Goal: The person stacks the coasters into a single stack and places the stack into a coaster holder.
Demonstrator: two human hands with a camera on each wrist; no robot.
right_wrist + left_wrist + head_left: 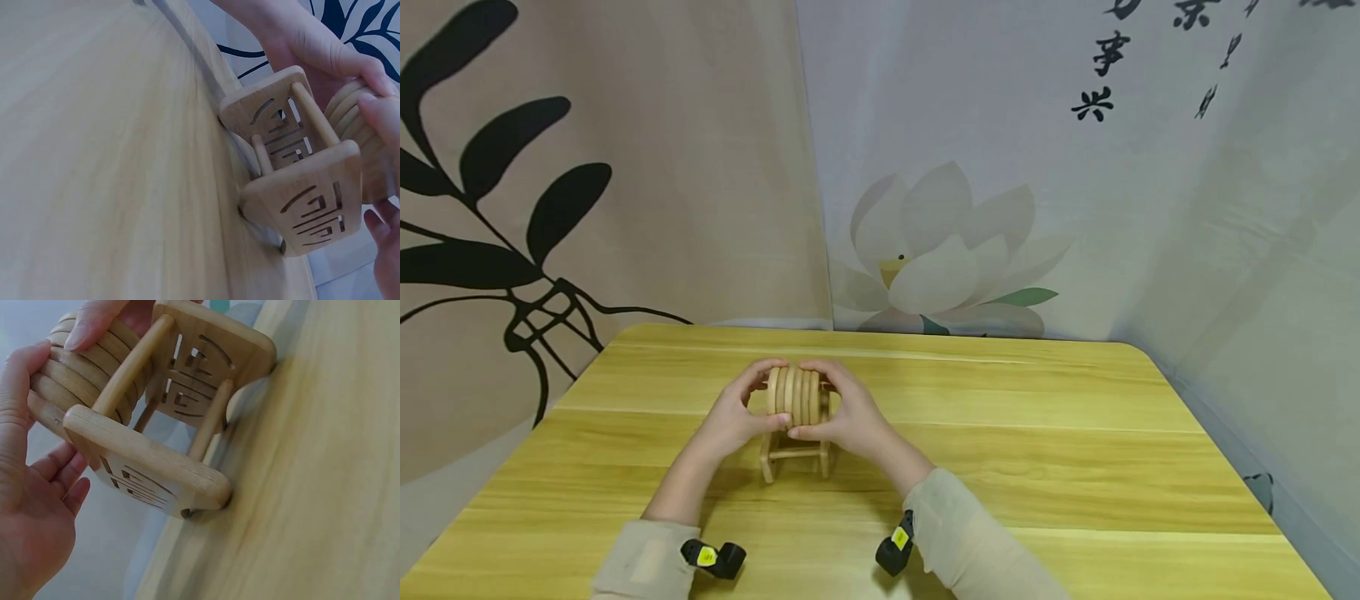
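Observation:
Several round wooden coasters [794, 397] stand on edge in a row, side by side. My left hand [737, 419] grips the row from the left, its thumb across the near side and fingers over the top. From the right my right hand [856, 417] holds the same row, the two thumbs nearly meeting in front. Beneath the coasters is a wooden rack [796, 452] with two side panels joined by round bars. Its panels [144, 456] have cut-out line patterns, seen in both wrist views. The coasters [349, 115] are at the rack's upper end, partly hidden by fingers.
The rack stands on a yellow wood-grain table [1037, 450] with rounded far corners. Behind the table hangs a pale curtain [700, 167] with printed leaves, a lotus and dark characters. A black wrist camera [715, 558] is strapped at each sleeve.

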